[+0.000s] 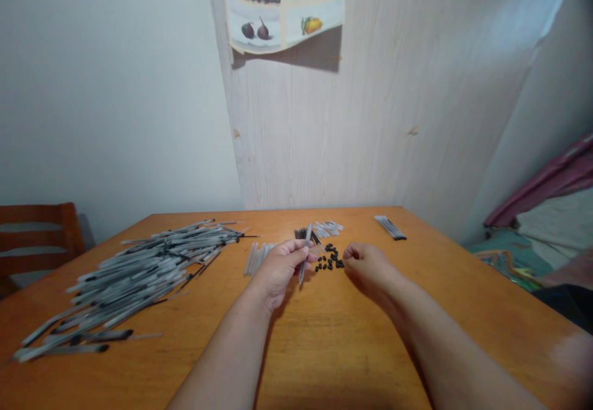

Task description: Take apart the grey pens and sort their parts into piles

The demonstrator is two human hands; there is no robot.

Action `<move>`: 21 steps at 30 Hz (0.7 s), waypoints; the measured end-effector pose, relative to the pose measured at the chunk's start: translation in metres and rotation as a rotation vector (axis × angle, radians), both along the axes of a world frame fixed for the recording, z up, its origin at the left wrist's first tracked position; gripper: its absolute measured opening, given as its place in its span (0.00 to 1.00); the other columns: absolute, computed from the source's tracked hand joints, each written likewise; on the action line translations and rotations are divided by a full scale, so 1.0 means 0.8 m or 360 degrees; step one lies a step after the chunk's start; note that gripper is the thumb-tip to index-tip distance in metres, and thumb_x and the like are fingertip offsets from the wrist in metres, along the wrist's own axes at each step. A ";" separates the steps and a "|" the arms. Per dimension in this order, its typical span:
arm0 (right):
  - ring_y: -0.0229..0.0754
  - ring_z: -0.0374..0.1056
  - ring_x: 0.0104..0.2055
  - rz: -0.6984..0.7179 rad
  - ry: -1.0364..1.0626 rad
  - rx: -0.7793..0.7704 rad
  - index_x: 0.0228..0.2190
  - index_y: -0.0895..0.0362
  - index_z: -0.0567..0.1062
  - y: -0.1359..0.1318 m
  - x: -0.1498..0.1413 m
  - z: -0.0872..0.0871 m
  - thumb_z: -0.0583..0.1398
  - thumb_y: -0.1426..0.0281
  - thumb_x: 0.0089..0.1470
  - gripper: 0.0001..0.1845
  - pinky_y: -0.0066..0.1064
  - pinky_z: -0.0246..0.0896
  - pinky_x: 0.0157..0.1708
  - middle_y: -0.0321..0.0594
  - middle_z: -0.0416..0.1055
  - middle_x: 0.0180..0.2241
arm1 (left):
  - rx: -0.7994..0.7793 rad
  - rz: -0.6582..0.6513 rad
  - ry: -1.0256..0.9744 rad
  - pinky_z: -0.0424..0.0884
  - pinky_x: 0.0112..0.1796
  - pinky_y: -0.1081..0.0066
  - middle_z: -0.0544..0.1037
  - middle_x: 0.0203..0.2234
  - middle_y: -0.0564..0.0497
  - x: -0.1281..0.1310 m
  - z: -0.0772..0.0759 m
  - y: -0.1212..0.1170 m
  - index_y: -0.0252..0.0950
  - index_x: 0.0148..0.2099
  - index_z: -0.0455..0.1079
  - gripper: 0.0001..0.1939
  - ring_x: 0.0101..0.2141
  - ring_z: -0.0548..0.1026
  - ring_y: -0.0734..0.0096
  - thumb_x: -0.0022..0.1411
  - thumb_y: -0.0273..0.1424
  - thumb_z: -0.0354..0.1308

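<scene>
My left hand (283,267) is closed around a slim greyish pen (302,271), thumb against fingers. The pen stands nearly upright, with its pointed end down. To the right, my right hand (368,263) is closed in a pinch at the edge of a scatter of small black plugs (332,257). Whatever is between its fingertips is hidden or too small to make out. Translucent pen barrels (254,259) lie beside my left hand, partly covered by it. Just beyond are dark thin sticks (301,234) and small clear pieces (330,229) that look like caps.
A large heap of pens (152,268) spreads over the left of the wooden table (324,348). A neat row of pens (390,227) lies at the back right. A chair (37,237) stands at left; cloth items (551,218) are piled at right. Fruit pictures (282,8) hang on the wall.
</scene>
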State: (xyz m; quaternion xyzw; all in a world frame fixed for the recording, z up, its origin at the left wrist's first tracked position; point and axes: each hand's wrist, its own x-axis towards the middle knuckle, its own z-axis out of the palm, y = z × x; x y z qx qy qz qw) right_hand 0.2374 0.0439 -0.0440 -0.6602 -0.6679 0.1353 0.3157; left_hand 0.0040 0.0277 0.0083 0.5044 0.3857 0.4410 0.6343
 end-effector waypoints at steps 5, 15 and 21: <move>0.37 0.62 0.27 0.0079 -0.0036 -0.0116 0.25 0.57 0.73 -0.002 -0.002 -0.009 0.58 0.77 0.44 0.05 0.27 0.47 0.26 0.36 0.71 0.24 | -0.0013 0.0020 0.0001 0.67 0.35 0.77 0.79 0.32 0.45 0.001 0.001 -0.003 0.33 0.45 0.75 0.11 0.31 0.74 0.77 0.60 0.29 0.60; 0.38 0.63 0.28 0.0097 -0.0143 -0.0248 0.25 0.56 0.73 -0.006 -0.004 0.003 0.58 0.75 0.45 0.03 0.27 0.46 0.27 0.37 0.73 0.25 | -0.0003 0.0005 0.0019 0.65 0.33 0.77 0.79 0.31 0.46 0.003 0.005 -0.006 0.32 0.45 0.74 0.10 0.29 0.74 0.77 0.61 0.29 0.59; 0.37 0.63 0.27 0.0110 -0.0161 -0.0274 0.25 0.57 0.72 -0.007 -0.002 0.002 0.59 0.77 0.42 0.05 0.27 0.46 0.26 0.36 0.72 0.25 | 0.0001 0.0011 0.0034 0.65 0.34 0.76 0.79 0.31 0.46 0.004 0.003 -0.006 0.32 0.44 0.75 0.10 0.29 0.74 0.76 0.60 0.29 0.59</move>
